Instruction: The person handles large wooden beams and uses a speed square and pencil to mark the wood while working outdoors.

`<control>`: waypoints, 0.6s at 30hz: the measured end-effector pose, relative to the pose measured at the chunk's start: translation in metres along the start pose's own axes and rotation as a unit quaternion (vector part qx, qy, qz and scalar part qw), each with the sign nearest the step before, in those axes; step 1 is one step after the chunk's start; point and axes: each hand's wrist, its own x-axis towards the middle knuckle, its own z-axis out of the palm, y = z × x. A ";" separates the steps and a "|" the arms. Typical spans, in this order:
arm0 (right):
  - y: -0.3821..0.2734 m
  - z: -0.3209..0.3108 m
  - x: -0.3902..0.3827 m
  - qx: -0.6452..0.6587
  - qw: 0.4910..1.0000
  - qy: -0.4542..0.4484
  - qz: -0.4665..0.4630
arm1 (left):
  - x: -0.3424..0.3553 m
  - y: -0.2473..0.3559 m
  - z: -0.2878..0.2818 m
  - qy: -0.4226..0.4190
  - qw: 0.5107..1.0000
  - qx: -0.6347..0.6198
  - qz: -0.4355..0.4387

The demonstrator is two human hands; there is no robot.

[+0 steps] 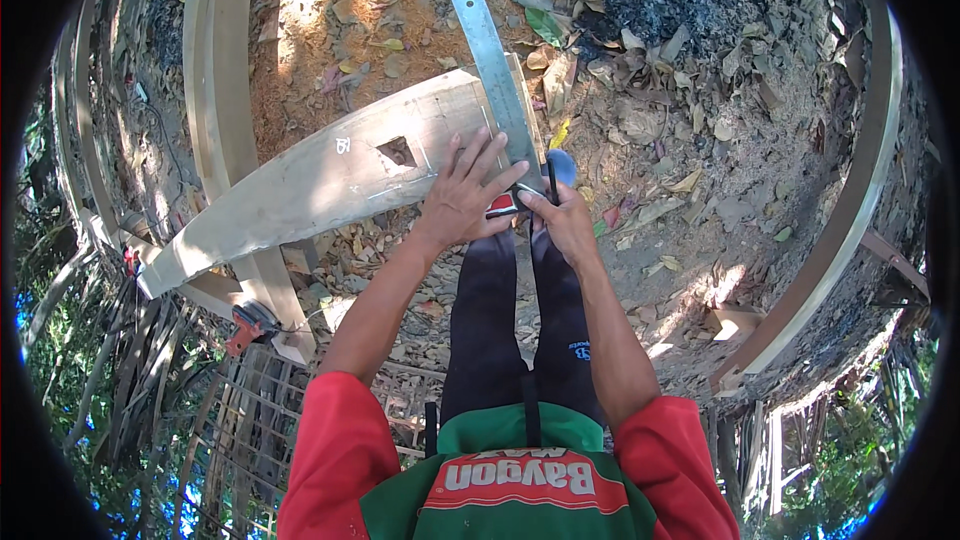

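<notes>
A pale curved wooden plank [330,175] with a square hole [397,151] cut through it lies across a wooden frame. A metal square ruler [492,65] with a red and black stock [503,204] rests across the plank's right end. My left hand [462,192] presses flat on the plank and the ruler, fingers spread. Just right of it, my right hand [563,220] pinches a dark pencil [551,180] against the ruler's edge.
A curved timber beam [222,60] runs under the plank at the left. A red tool [248,324] lies beside the beam's lower end. Another curved plank [850,200] arcs along the right. Dry leaves, sawdust and ash cover the ground.
</notes>
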 end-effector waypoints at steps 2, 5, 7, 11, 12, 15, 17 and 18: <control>-0.001 -0.002 0.001 -0.006 1.000 -0.005 0.006 | 0.000 0.000 0.001 0.002 1.000 -0.001 0.000; -0.005 0.001 -0.001 0.007 1.000 0.000 0.004 | -0.001 -0.001 0.000 0.003 1.000 -0.005 -0.004; -0.009 0.002 -0.001 0.002 1.000 0.002 0.003 | 0.001 -0.005 -0.003 0.009 1.000 0.003 0.000; -0.016 0.001 -0.005 -0.010 1.000 0.020 0.017 | 0.003 -0.009 -0.004 0.004 1.000 0.021 0.014; -0.015 -0.003 -0.005 -0.020 0.999 0.037 0.013 | 0.003 -0.010 -0.004 0.002 1.000 0.026 0.013; -0.014 -0.027 -0.005 -0.044 0.993 0.106 0.010 | 0.003 -0.010 -0.004 -0.002 0.999 0.034 0.011; -0.019 -0.049 -0.005 -0.054 0.983 0.176 0.020 | 0.003 -0.009 -0.004 -0.002 0.999 0.031 0.011; -0.021 -0.061 -0.004 -0.062 0.979 0.194 -0.003 | 0.003 -0.009 -0.004 -0.001 1.000 0.028 0.010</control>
